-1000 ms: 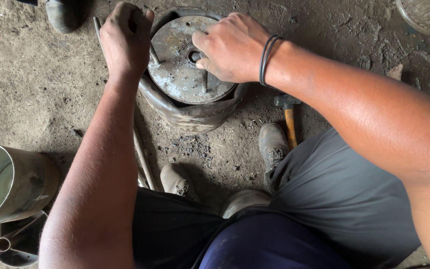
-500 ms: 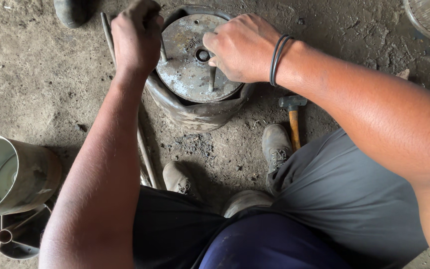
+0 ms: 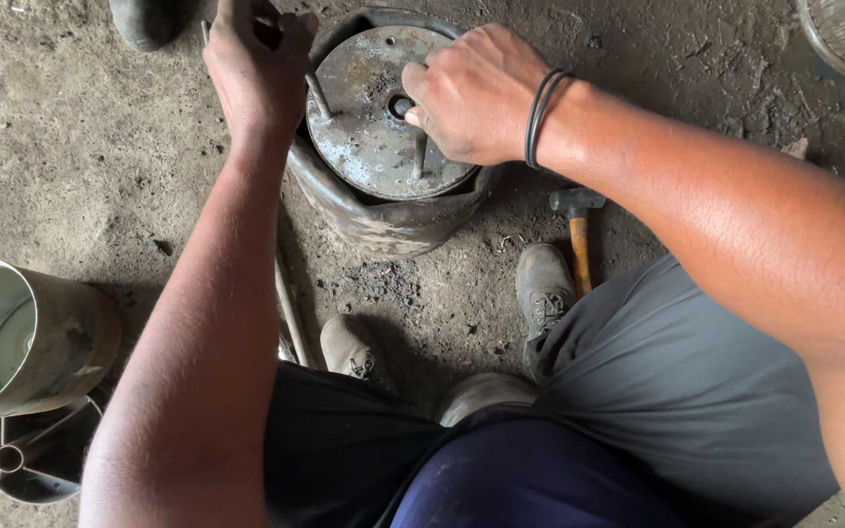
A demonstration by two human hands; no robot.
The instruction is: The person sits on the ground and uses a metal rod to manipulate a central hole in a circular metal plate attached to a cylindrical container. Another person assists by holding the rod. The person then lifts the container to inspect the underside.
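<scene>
Dirt floor [image 3: 70, 147], grey and dusty. On it: round metal drum with rusty disc top [image 3: 383, 210], hammer with wooden handle [image 3: 577, 235] just right of it, thin metal rod [image 3: 290, 313], steel can on its side [image 3: 31, 337] far left, small round spoked part [image 3: 36, 460] below the can.
</scene>
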